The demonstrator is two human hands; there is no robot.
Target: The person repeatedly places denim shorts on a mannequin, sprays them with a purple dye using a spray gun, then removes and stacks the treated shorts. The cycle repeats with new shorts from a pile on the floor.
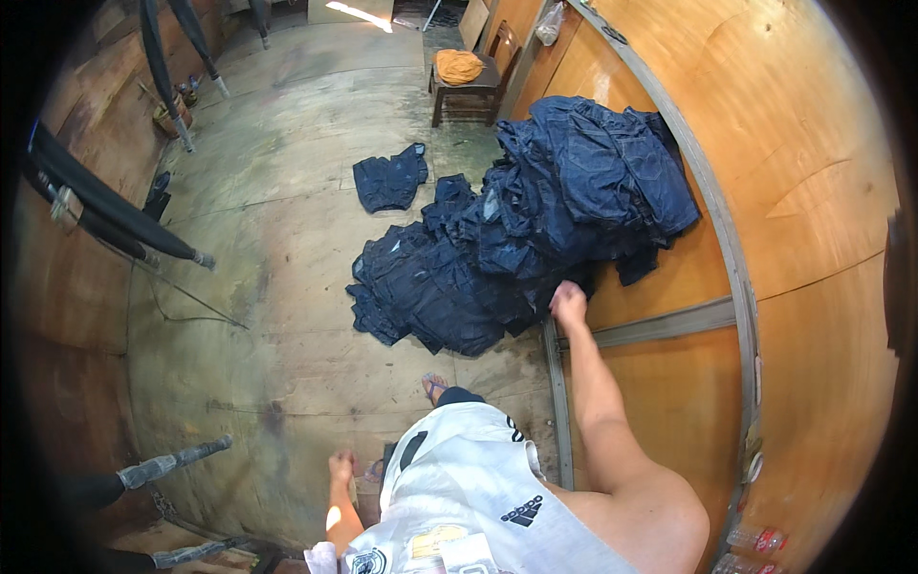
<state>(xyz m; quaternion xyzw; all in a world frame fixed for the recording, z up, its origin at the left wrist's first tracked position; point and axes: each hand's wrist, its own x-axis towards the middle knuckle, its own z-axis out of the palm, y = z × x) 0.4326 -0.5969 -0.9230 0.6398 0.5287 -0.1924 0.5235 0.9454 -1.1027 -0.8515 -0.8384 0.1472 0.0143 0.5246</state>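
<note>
A big heap of dark blue denim garments (pixel 583 187) spreads from the floor up against the orange wooden panel. My right hand (pixel 570 302) reaches forward to the near edge of the heap, its fingers curled closed, with no cloth visible in them. Whether it touches the denim I cannot tell. Down by my left side hangs my left hand (pixel 341 467), loosely closed and apart from any garment. One separate denim piece (pixel 390 180) lies on the floor just beyond the heap.
A dark wooden chair (pixel 473 81) with an orange cloth (pixel 459 66) stands beyond the heap. Black-wrapped poles (pixel 115 206) jut in from the left. A grey metal frame (pixel 669 323) runs along the right panel. Plastic bottles (pixel 757 540) lie at lower right.
</note>
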